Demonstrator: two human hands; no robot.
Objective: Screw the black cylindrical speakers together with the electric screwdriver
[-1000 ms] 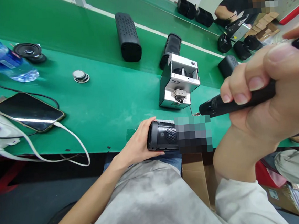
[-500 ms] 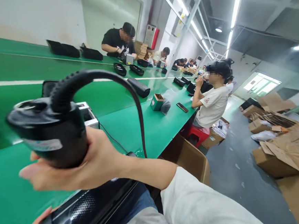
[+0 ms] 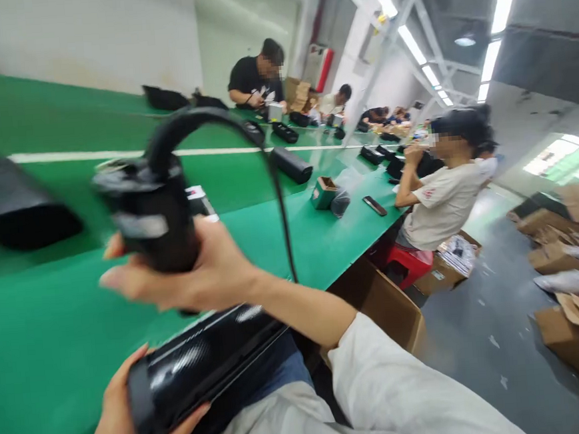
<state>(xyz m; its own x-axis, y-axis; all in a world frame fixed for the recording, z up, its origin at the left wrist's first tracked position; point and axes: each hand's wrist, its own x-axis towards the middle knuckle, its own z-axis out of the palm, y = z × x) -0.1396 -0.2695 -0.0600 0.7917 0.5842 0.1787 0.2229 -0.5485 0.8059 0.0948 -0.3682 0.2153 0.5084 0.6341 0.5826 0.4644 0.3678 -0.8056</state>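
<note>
My right hand [image 3: 198, 271] is wrapped round a black electric screwdriver [image 3: 151, 214], held upright above the green bench [image 3: 42, 330]. Its thick black cable [image 3: 265, 159] arcs up and over to the right. Below it, my left hand [image 3: 118, 424] grips the near end of a long black cylindrical speaker [image 3: 205, 364] with a mesh grille. The speaker lies across my lap at the bench edge. The picture is smeared by motion.
A black speaker body [image 3: 12, 205] lies on the bench at left, another [image 3: 291, 164] farther along. A small green box [image 3: 324, 192] and a phone [image 3: 375, 205] sit beyond. Co-workers [image 3: 442, 191] sit down the line. An open cardboard carton [image 3: 376, 304] stands beside my seat; cardboard piles [image 3: 576, 288] lie at right.
The view swung from looking down at the bench to looking along the line. My right hand with the screwdriver has shifted right, and my left hand's hold on the speaker now shows.
</note>
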